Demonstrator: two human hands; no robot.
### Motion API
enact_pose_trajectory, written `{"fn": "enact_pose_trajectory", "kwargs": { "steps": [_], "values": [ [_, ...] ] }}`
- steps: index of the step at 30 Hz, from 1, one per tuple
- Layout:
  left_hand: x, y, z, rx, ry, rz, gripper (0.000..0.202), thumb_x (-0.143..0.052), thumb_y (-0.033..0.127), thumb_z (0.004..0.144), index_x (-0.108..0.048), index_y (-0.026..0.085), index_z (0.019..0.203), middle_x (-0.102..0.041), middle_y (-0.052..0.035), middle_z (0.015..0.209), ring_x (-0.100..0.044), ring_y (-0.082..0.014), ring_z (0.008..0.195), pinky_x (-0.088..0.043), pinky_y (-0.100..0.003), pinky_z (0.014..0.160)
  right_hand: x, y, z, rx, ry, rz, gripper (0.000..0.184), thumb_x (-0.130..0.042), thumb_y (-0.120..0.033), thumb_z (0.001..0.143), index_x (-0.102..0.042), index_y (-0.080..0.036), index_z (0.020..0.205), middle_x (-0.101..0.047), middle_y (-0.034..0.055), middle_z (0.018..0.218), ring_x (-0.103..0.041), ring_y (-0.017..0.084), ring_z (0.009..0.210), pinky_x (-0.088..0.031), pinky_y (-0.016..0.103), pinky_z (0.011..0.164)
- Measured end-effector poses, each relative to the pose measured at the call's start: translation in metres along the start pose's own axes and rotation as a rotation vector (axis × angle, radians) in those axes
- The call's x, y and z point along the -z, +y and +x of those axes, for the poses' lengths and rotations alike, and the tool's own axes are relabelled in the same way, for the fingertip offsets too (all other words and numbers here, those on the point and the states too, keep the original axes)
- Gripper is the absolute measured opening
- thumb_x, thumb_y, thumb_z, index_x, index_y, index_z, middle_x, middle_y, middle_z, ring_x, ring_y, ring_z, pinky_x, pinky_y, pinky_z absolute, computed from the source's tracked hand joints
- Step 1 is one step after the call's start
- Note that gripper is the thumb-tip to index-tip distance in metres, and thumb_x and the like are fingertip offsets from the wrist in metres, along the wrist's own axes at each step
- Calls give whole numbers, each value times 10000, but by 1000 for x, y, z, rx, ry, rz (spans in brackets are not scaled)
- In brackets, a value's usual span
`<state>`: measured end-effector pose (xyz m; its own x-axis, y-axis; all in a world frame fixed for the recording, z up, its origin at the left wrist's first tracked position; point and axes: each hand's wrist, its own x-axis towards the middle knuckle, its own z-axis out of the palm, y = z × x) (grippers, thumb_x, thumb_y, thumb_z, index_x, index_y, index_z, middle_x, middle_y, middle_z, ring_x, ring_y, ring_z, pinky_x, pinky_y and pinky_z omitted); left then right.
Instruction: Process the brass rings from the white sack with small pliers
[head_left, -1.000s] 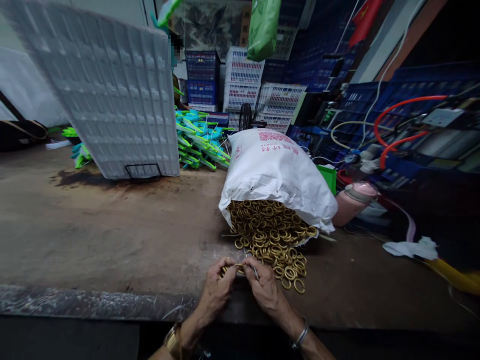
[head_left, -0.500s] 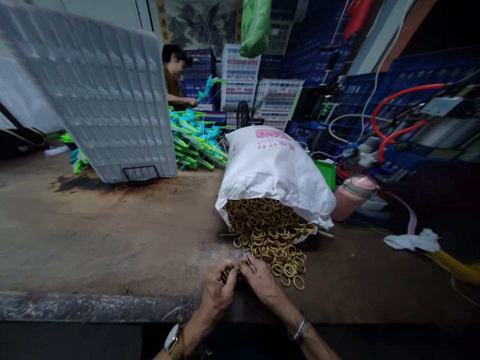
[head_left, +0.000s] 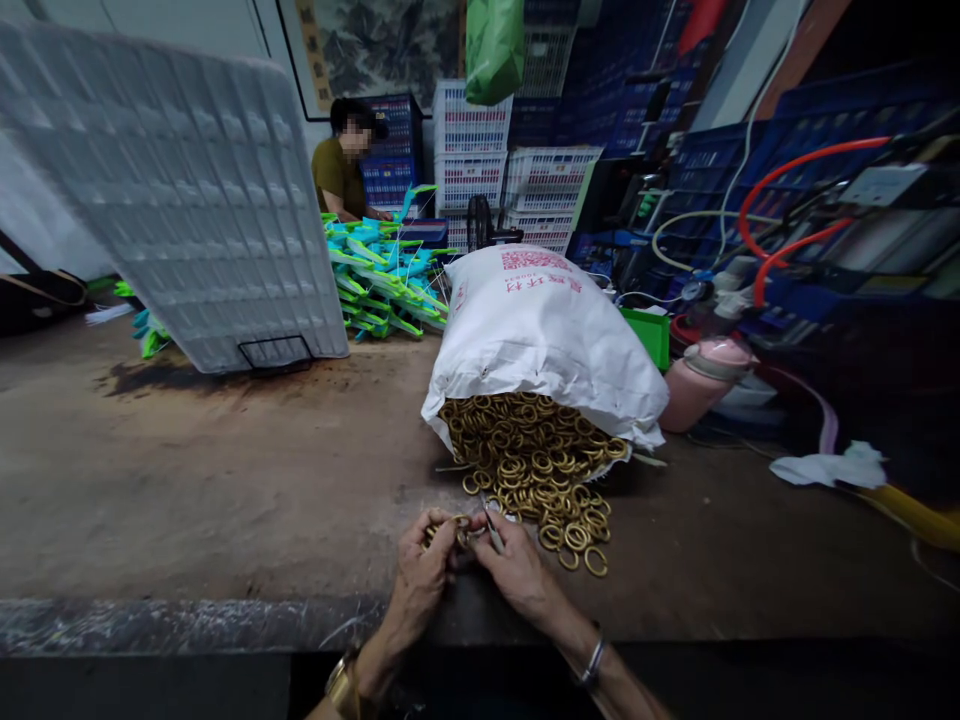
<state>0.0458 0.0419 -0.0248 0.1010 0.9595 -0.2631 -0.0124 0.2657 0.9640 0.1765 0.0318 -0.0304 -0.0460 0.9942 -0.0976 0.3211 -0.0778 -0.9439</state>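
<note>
My left hand [head_left: 424,565] is closed around several brass-coloured rings [head_left: 433,530], with one ring at its fingertips. Close beside it, my right hand [head_left: 517,570] grips a slim, pointed metal tool [head_left: 493,532] whose exact kind I cannot make out. The fingertips of both hands meet at the ring, and fingers partly hide the contact. Just beyond them a heap of loose brass-coloured rings [head_left: 574,535] spills onto the table from the open mouth of a white woven sack [head_left: 517,330] lying on its side.
A ribbed translucent panel [head_left: 217,200] stands in a black wire holder [head_left: 276,352] at left. Behind it lie piled blue-and-green plastic pieces [head_left: 382,275], with a person [head_left: 337,165] beyond. Right of the sack are a pink bottle [head_left: 705,380] and red hoses [head_left: 810,150]. The wooden table [head_left: 187,480] ends near me.
My left wrist has turned, and a ring now shows more plainly between my fingertips. The person behind has lowered a blue-green piece toward the pile. The view has shifted slightly.
</note>
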Motion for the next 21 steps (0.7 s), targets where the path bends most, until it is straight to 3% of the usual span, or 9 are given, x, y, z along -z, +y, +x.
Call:
{"fn": "enact_pose_trajectory", "kwargs": {
  "steps": [4, 8, 10, 16, 21],
  "values": [
    [-1, -2, 0, -65, 23, 58, 256, -520, 427, 729, -498, 176, 683, -417, 80, 424, -352, -61, 343, -309, -167, 353, 4, 1, 0, 2, 77, -20, 152, -463, -266, 752, -551, -173, 835, -496, -43, 598, -441, 99, 554, -354, 199, 546],
    [-7, -3, -3, -279, 7, 108, 175, -537, 332, 730, -558, 170, 667, -522, 35, 524, -469, -86, 480, -391, -184, 486, 6, 3, 0, -16, 59, 63, 262, -394, -406, 821, -510, -184, 742, -436, -60, 515, -406, 92, 486, -340, 203, 509],
    [-10, -1, -5, -314, -31, 117, 172, -531, 309, 738, -567, 167, 648, -556, 17, 565, -494, -93, 525, -408, -190, 529, 7, 4, 2, -29, 53, 91, 294, -394, -432, 819, -477, -190, 675, -416, -64, 499, -387, 89, 474, -334, 206, 507],
    [-11, 3, -7, -1, -198, 55, 241, -531, 409, 725, -512, 178, 661, -417, 73, 411, -350, -66, 337, -305, -166, 323, 9, 3, 3, 24, 127, 2, 240, -443, -373, 770, -442, -191, 612, -407, -53, 556, -380, 95, 539, -331, 207, 533],
    [-10, -5, -6, 89, -270, -95, 266, -529, 441, 735, -484, 181, 695, -484, 56, 535, -375, -51, 372, -312, -148, 322, 10, -3, 1, 88, 117, -75, 215, -423, -340, 800, -484, -186, 663, -447, -48, 579, -422, 95, 563, -334, 195, 542]
  ]
}}
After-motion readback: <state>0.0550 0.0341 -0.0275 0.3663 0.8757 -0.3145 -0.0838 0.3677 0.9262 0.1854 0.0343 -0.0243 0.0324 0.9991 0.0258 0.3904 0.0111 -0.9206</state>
